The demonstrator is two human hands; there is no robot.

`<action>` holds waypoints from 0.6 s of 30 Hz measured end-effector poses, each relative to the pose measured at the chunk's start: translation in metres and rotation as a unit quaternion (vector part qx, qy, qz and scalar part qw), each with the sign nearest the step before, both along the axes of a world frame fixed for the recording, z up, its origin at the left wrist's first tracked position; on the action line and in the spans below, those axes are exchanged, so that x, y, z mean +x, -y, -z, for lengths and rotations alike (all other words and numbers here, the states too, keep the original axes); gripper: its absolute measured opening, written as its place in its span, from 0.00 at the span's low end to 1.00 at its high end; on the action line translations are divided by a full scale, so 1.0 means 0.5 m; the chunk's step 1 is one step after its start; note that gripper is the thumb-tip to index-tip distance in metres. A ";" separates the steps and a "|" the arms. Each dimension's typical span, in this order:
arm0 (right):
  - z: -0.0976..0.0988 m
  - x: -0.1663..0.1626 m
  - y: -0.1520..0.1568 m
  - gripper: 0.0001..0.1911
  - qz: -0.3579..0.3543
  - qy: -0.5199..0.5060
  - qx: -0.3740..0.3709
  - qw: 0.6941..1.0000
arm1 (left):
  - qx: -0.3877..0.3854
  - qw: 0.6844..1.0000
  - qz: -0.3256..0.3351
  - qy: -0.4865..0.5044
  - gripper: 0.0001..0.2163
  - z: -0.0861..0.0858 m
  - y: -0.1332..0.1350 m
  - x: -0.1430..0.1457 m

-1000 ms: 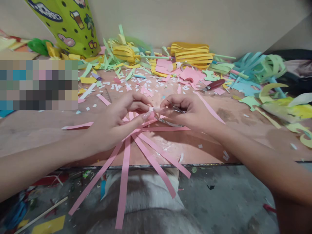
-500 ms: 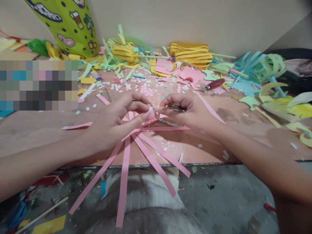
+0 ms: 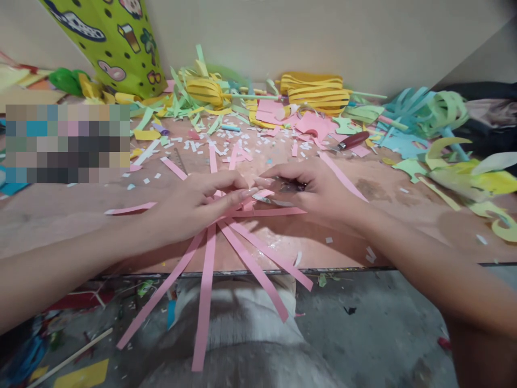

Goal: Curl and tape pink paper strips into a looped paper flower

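Note:
Pink paper strips (image 3: pixel 208 280) fan out from a shared centre on the table, several hanging over its front edge. My left hand (image 3: pixel 202 202) is closed over that centre, thumb and forefinger pinching a strip's end. Opposite it, my right hand (image 3: pixel 311 186) is closed around what look like small metal scissors (image 3: pixel 285 202), mostly hidden by the fingers. The scissors' bright tip points left, just above the strips. My right thumb and forefinger come close to the left fingertips; whether they also grip paper I cannot tell.
White paper bits (image 3: pixel 197 145) litter the table (image 3: pixel 335 248). A red-handled knife (image 3: pixel 353 141) lies behind my right hand. Yellow paper lanterns (image 3: pixel 315 91), blue-green curled paper (image 3: pixel 444 110) and a green patterned bag (image 3: pixel 121 48) line the back. A pixelated patch covers the left.
Both hands have lowered slightly toward the strips. The small pale piece at the fingertips no longer shows, and the pink end lies lower. The right fingers have straightened a little.

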State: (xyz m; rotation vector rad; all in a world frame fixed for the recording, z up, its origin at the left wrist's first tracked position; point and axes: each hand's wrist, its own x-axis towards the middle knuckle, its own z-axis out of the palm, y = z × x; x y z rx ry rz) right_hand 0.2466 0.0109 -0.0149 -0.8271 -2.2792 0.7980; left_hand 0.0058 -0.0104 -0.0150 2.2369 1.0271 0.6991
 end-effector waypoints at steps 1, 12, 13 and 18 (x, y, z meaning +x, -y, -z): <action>0.001 0.002 -0.002 0.11 -0.001 -0.001 0.009 1.000 | 0.000 1.000 -0.003 -0.008 0.15 -0.001 -0.002 0.000; -0.008 0.016 -0.024 0.31 -0.015 0.048 0.138 0.989 | 0.006 1.000 -0.008 -0.006 0.13 -0.012 0.002 0.006; -0.007 0.018 -0.026 0.31 -0.018 0.056 0.153 0.986 | 0.001 1.000 -0.008 -0.003 0.12 -0.011 0.001 0.006; 0.003 0.018 -0.028 0.29 -0.028 0.088 0.179 0.980 | -0.005 0.999 0.053 0.000 0.11 0.007 -0.015 0.004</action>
